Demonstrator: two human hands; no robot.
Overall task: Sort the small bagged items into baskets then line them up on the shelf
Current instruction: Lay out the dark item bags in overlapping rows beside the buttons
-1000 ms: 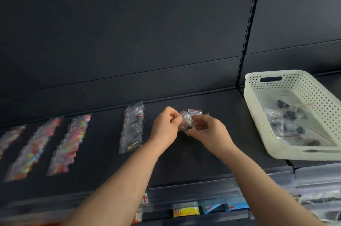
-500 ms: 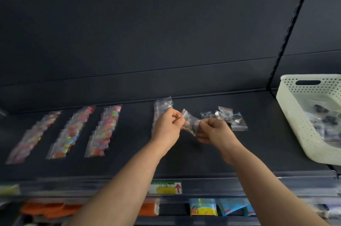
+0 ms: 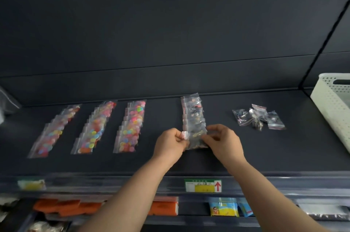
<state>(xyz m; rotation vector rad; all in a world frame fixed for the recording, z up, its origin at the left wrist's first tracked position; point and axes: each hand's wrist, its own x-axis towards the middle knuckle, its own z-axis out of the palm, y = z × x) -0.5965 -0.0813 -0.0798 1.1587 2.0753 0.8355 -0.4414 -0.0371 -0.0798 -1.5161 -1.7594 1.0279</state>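
The dark shelf [image 3: 246, 156] carries a white basket [image 3: 329, 106] at its right end, now mostly cut off by the frame edge. It also holds 3 rows of colourful bags [image 3: 94, 129], 1 row of dark-filled bags [image 3: 193, 114] and a loose pile of bags [image 3: 257, 118]. The left hand [image 3: 169, 144] and right hand [image 3: 223, 140] each keep a narrow grip, fingers curled, pinching a side of a small clear bag [image 3: 196, 140], which has come down from mid-air onto the dark row's near end. The edge label [image 3: 203, 185] shows a red up-arrow; its writing is unreadable.

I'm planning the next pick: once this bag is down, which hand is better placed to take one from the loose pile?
Probably the right hand: it sits on the side of the dark-item row nearest the loose pile. The left hand would have to reach across that row. Both pinch one bag.
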